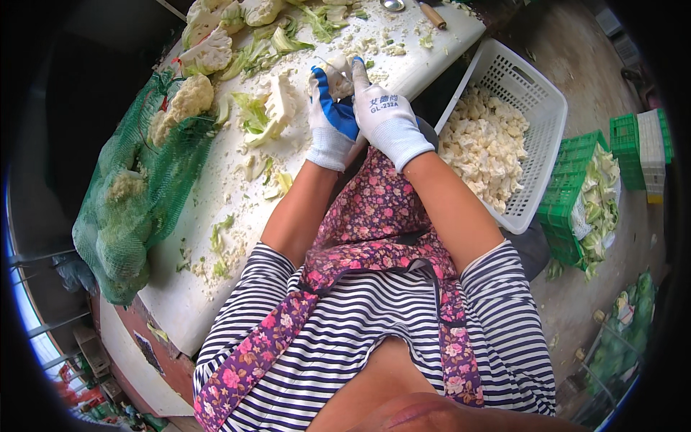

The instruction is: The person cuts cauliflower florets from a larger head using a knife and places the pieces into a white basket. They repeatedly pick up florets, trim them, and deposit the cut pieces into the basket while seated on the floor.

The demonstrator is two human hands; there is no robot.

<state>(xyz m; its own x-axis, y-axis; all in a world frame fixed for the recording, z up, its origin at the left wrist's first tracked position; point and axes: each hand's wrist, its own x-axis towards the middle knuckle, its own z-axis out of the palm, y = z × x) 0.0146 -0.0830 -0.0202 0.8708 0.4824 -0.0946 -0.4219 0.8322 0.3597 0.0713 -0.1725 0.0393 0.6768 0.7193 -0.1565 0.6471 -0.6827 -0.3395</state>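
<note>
Both my hands wear white knitted gloves with blue coated palms and meet over the near edge of the white tabletop [399, 73]. My left hand [330, 116] is closed around a piece of cauliflower [339, 81]. My right hand [380, 110] is against the same piece, its index finger stretched forward. A thin blade-like edge shows at the top of the piece; my right hand seems to hold it, but its handle is hidden. Cauliflower leaves and a cut stalk [278, 108] lie left of my hands. Larger cauliflower heads [208, 51] sit at the far left of the table.
A white plastic basket [545, 108] of cauliflower florets [483, 146] stands at my right, beside green crates [561, 200] with leaves. A green mesh sack [124, 232] of cauliflowers lies on the left. A wooden handle [433, 16] and a metal spoon-like item [393, 5] lie at the far edge.
</note>
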